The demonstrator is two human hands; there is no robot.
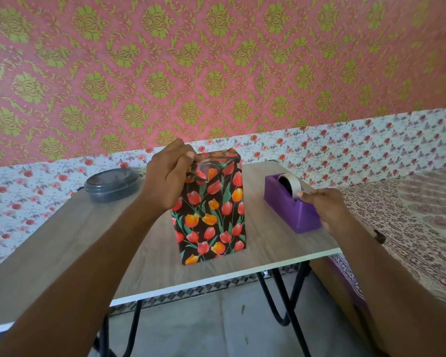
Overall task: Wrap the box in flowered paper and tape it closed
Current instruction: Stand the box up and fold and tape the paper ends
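Note:
The box stands upright in the middle of the wooden table, covered in black paper with red and orange tulips. My left hand rests at its top left corner, thumb and fingers pressing a folded flap of the paper there. To the right sits a purple tape dispenser with a roll of clear tape. My right hand is at the dispenser's near end, pinching the free end of the tape by the cutter.
A grey lidded round container sits at the table's back left. A bed with a patterned cover lies close to the right of the table. The wall behind is papered in pink and floral prints. Black table legs show below.

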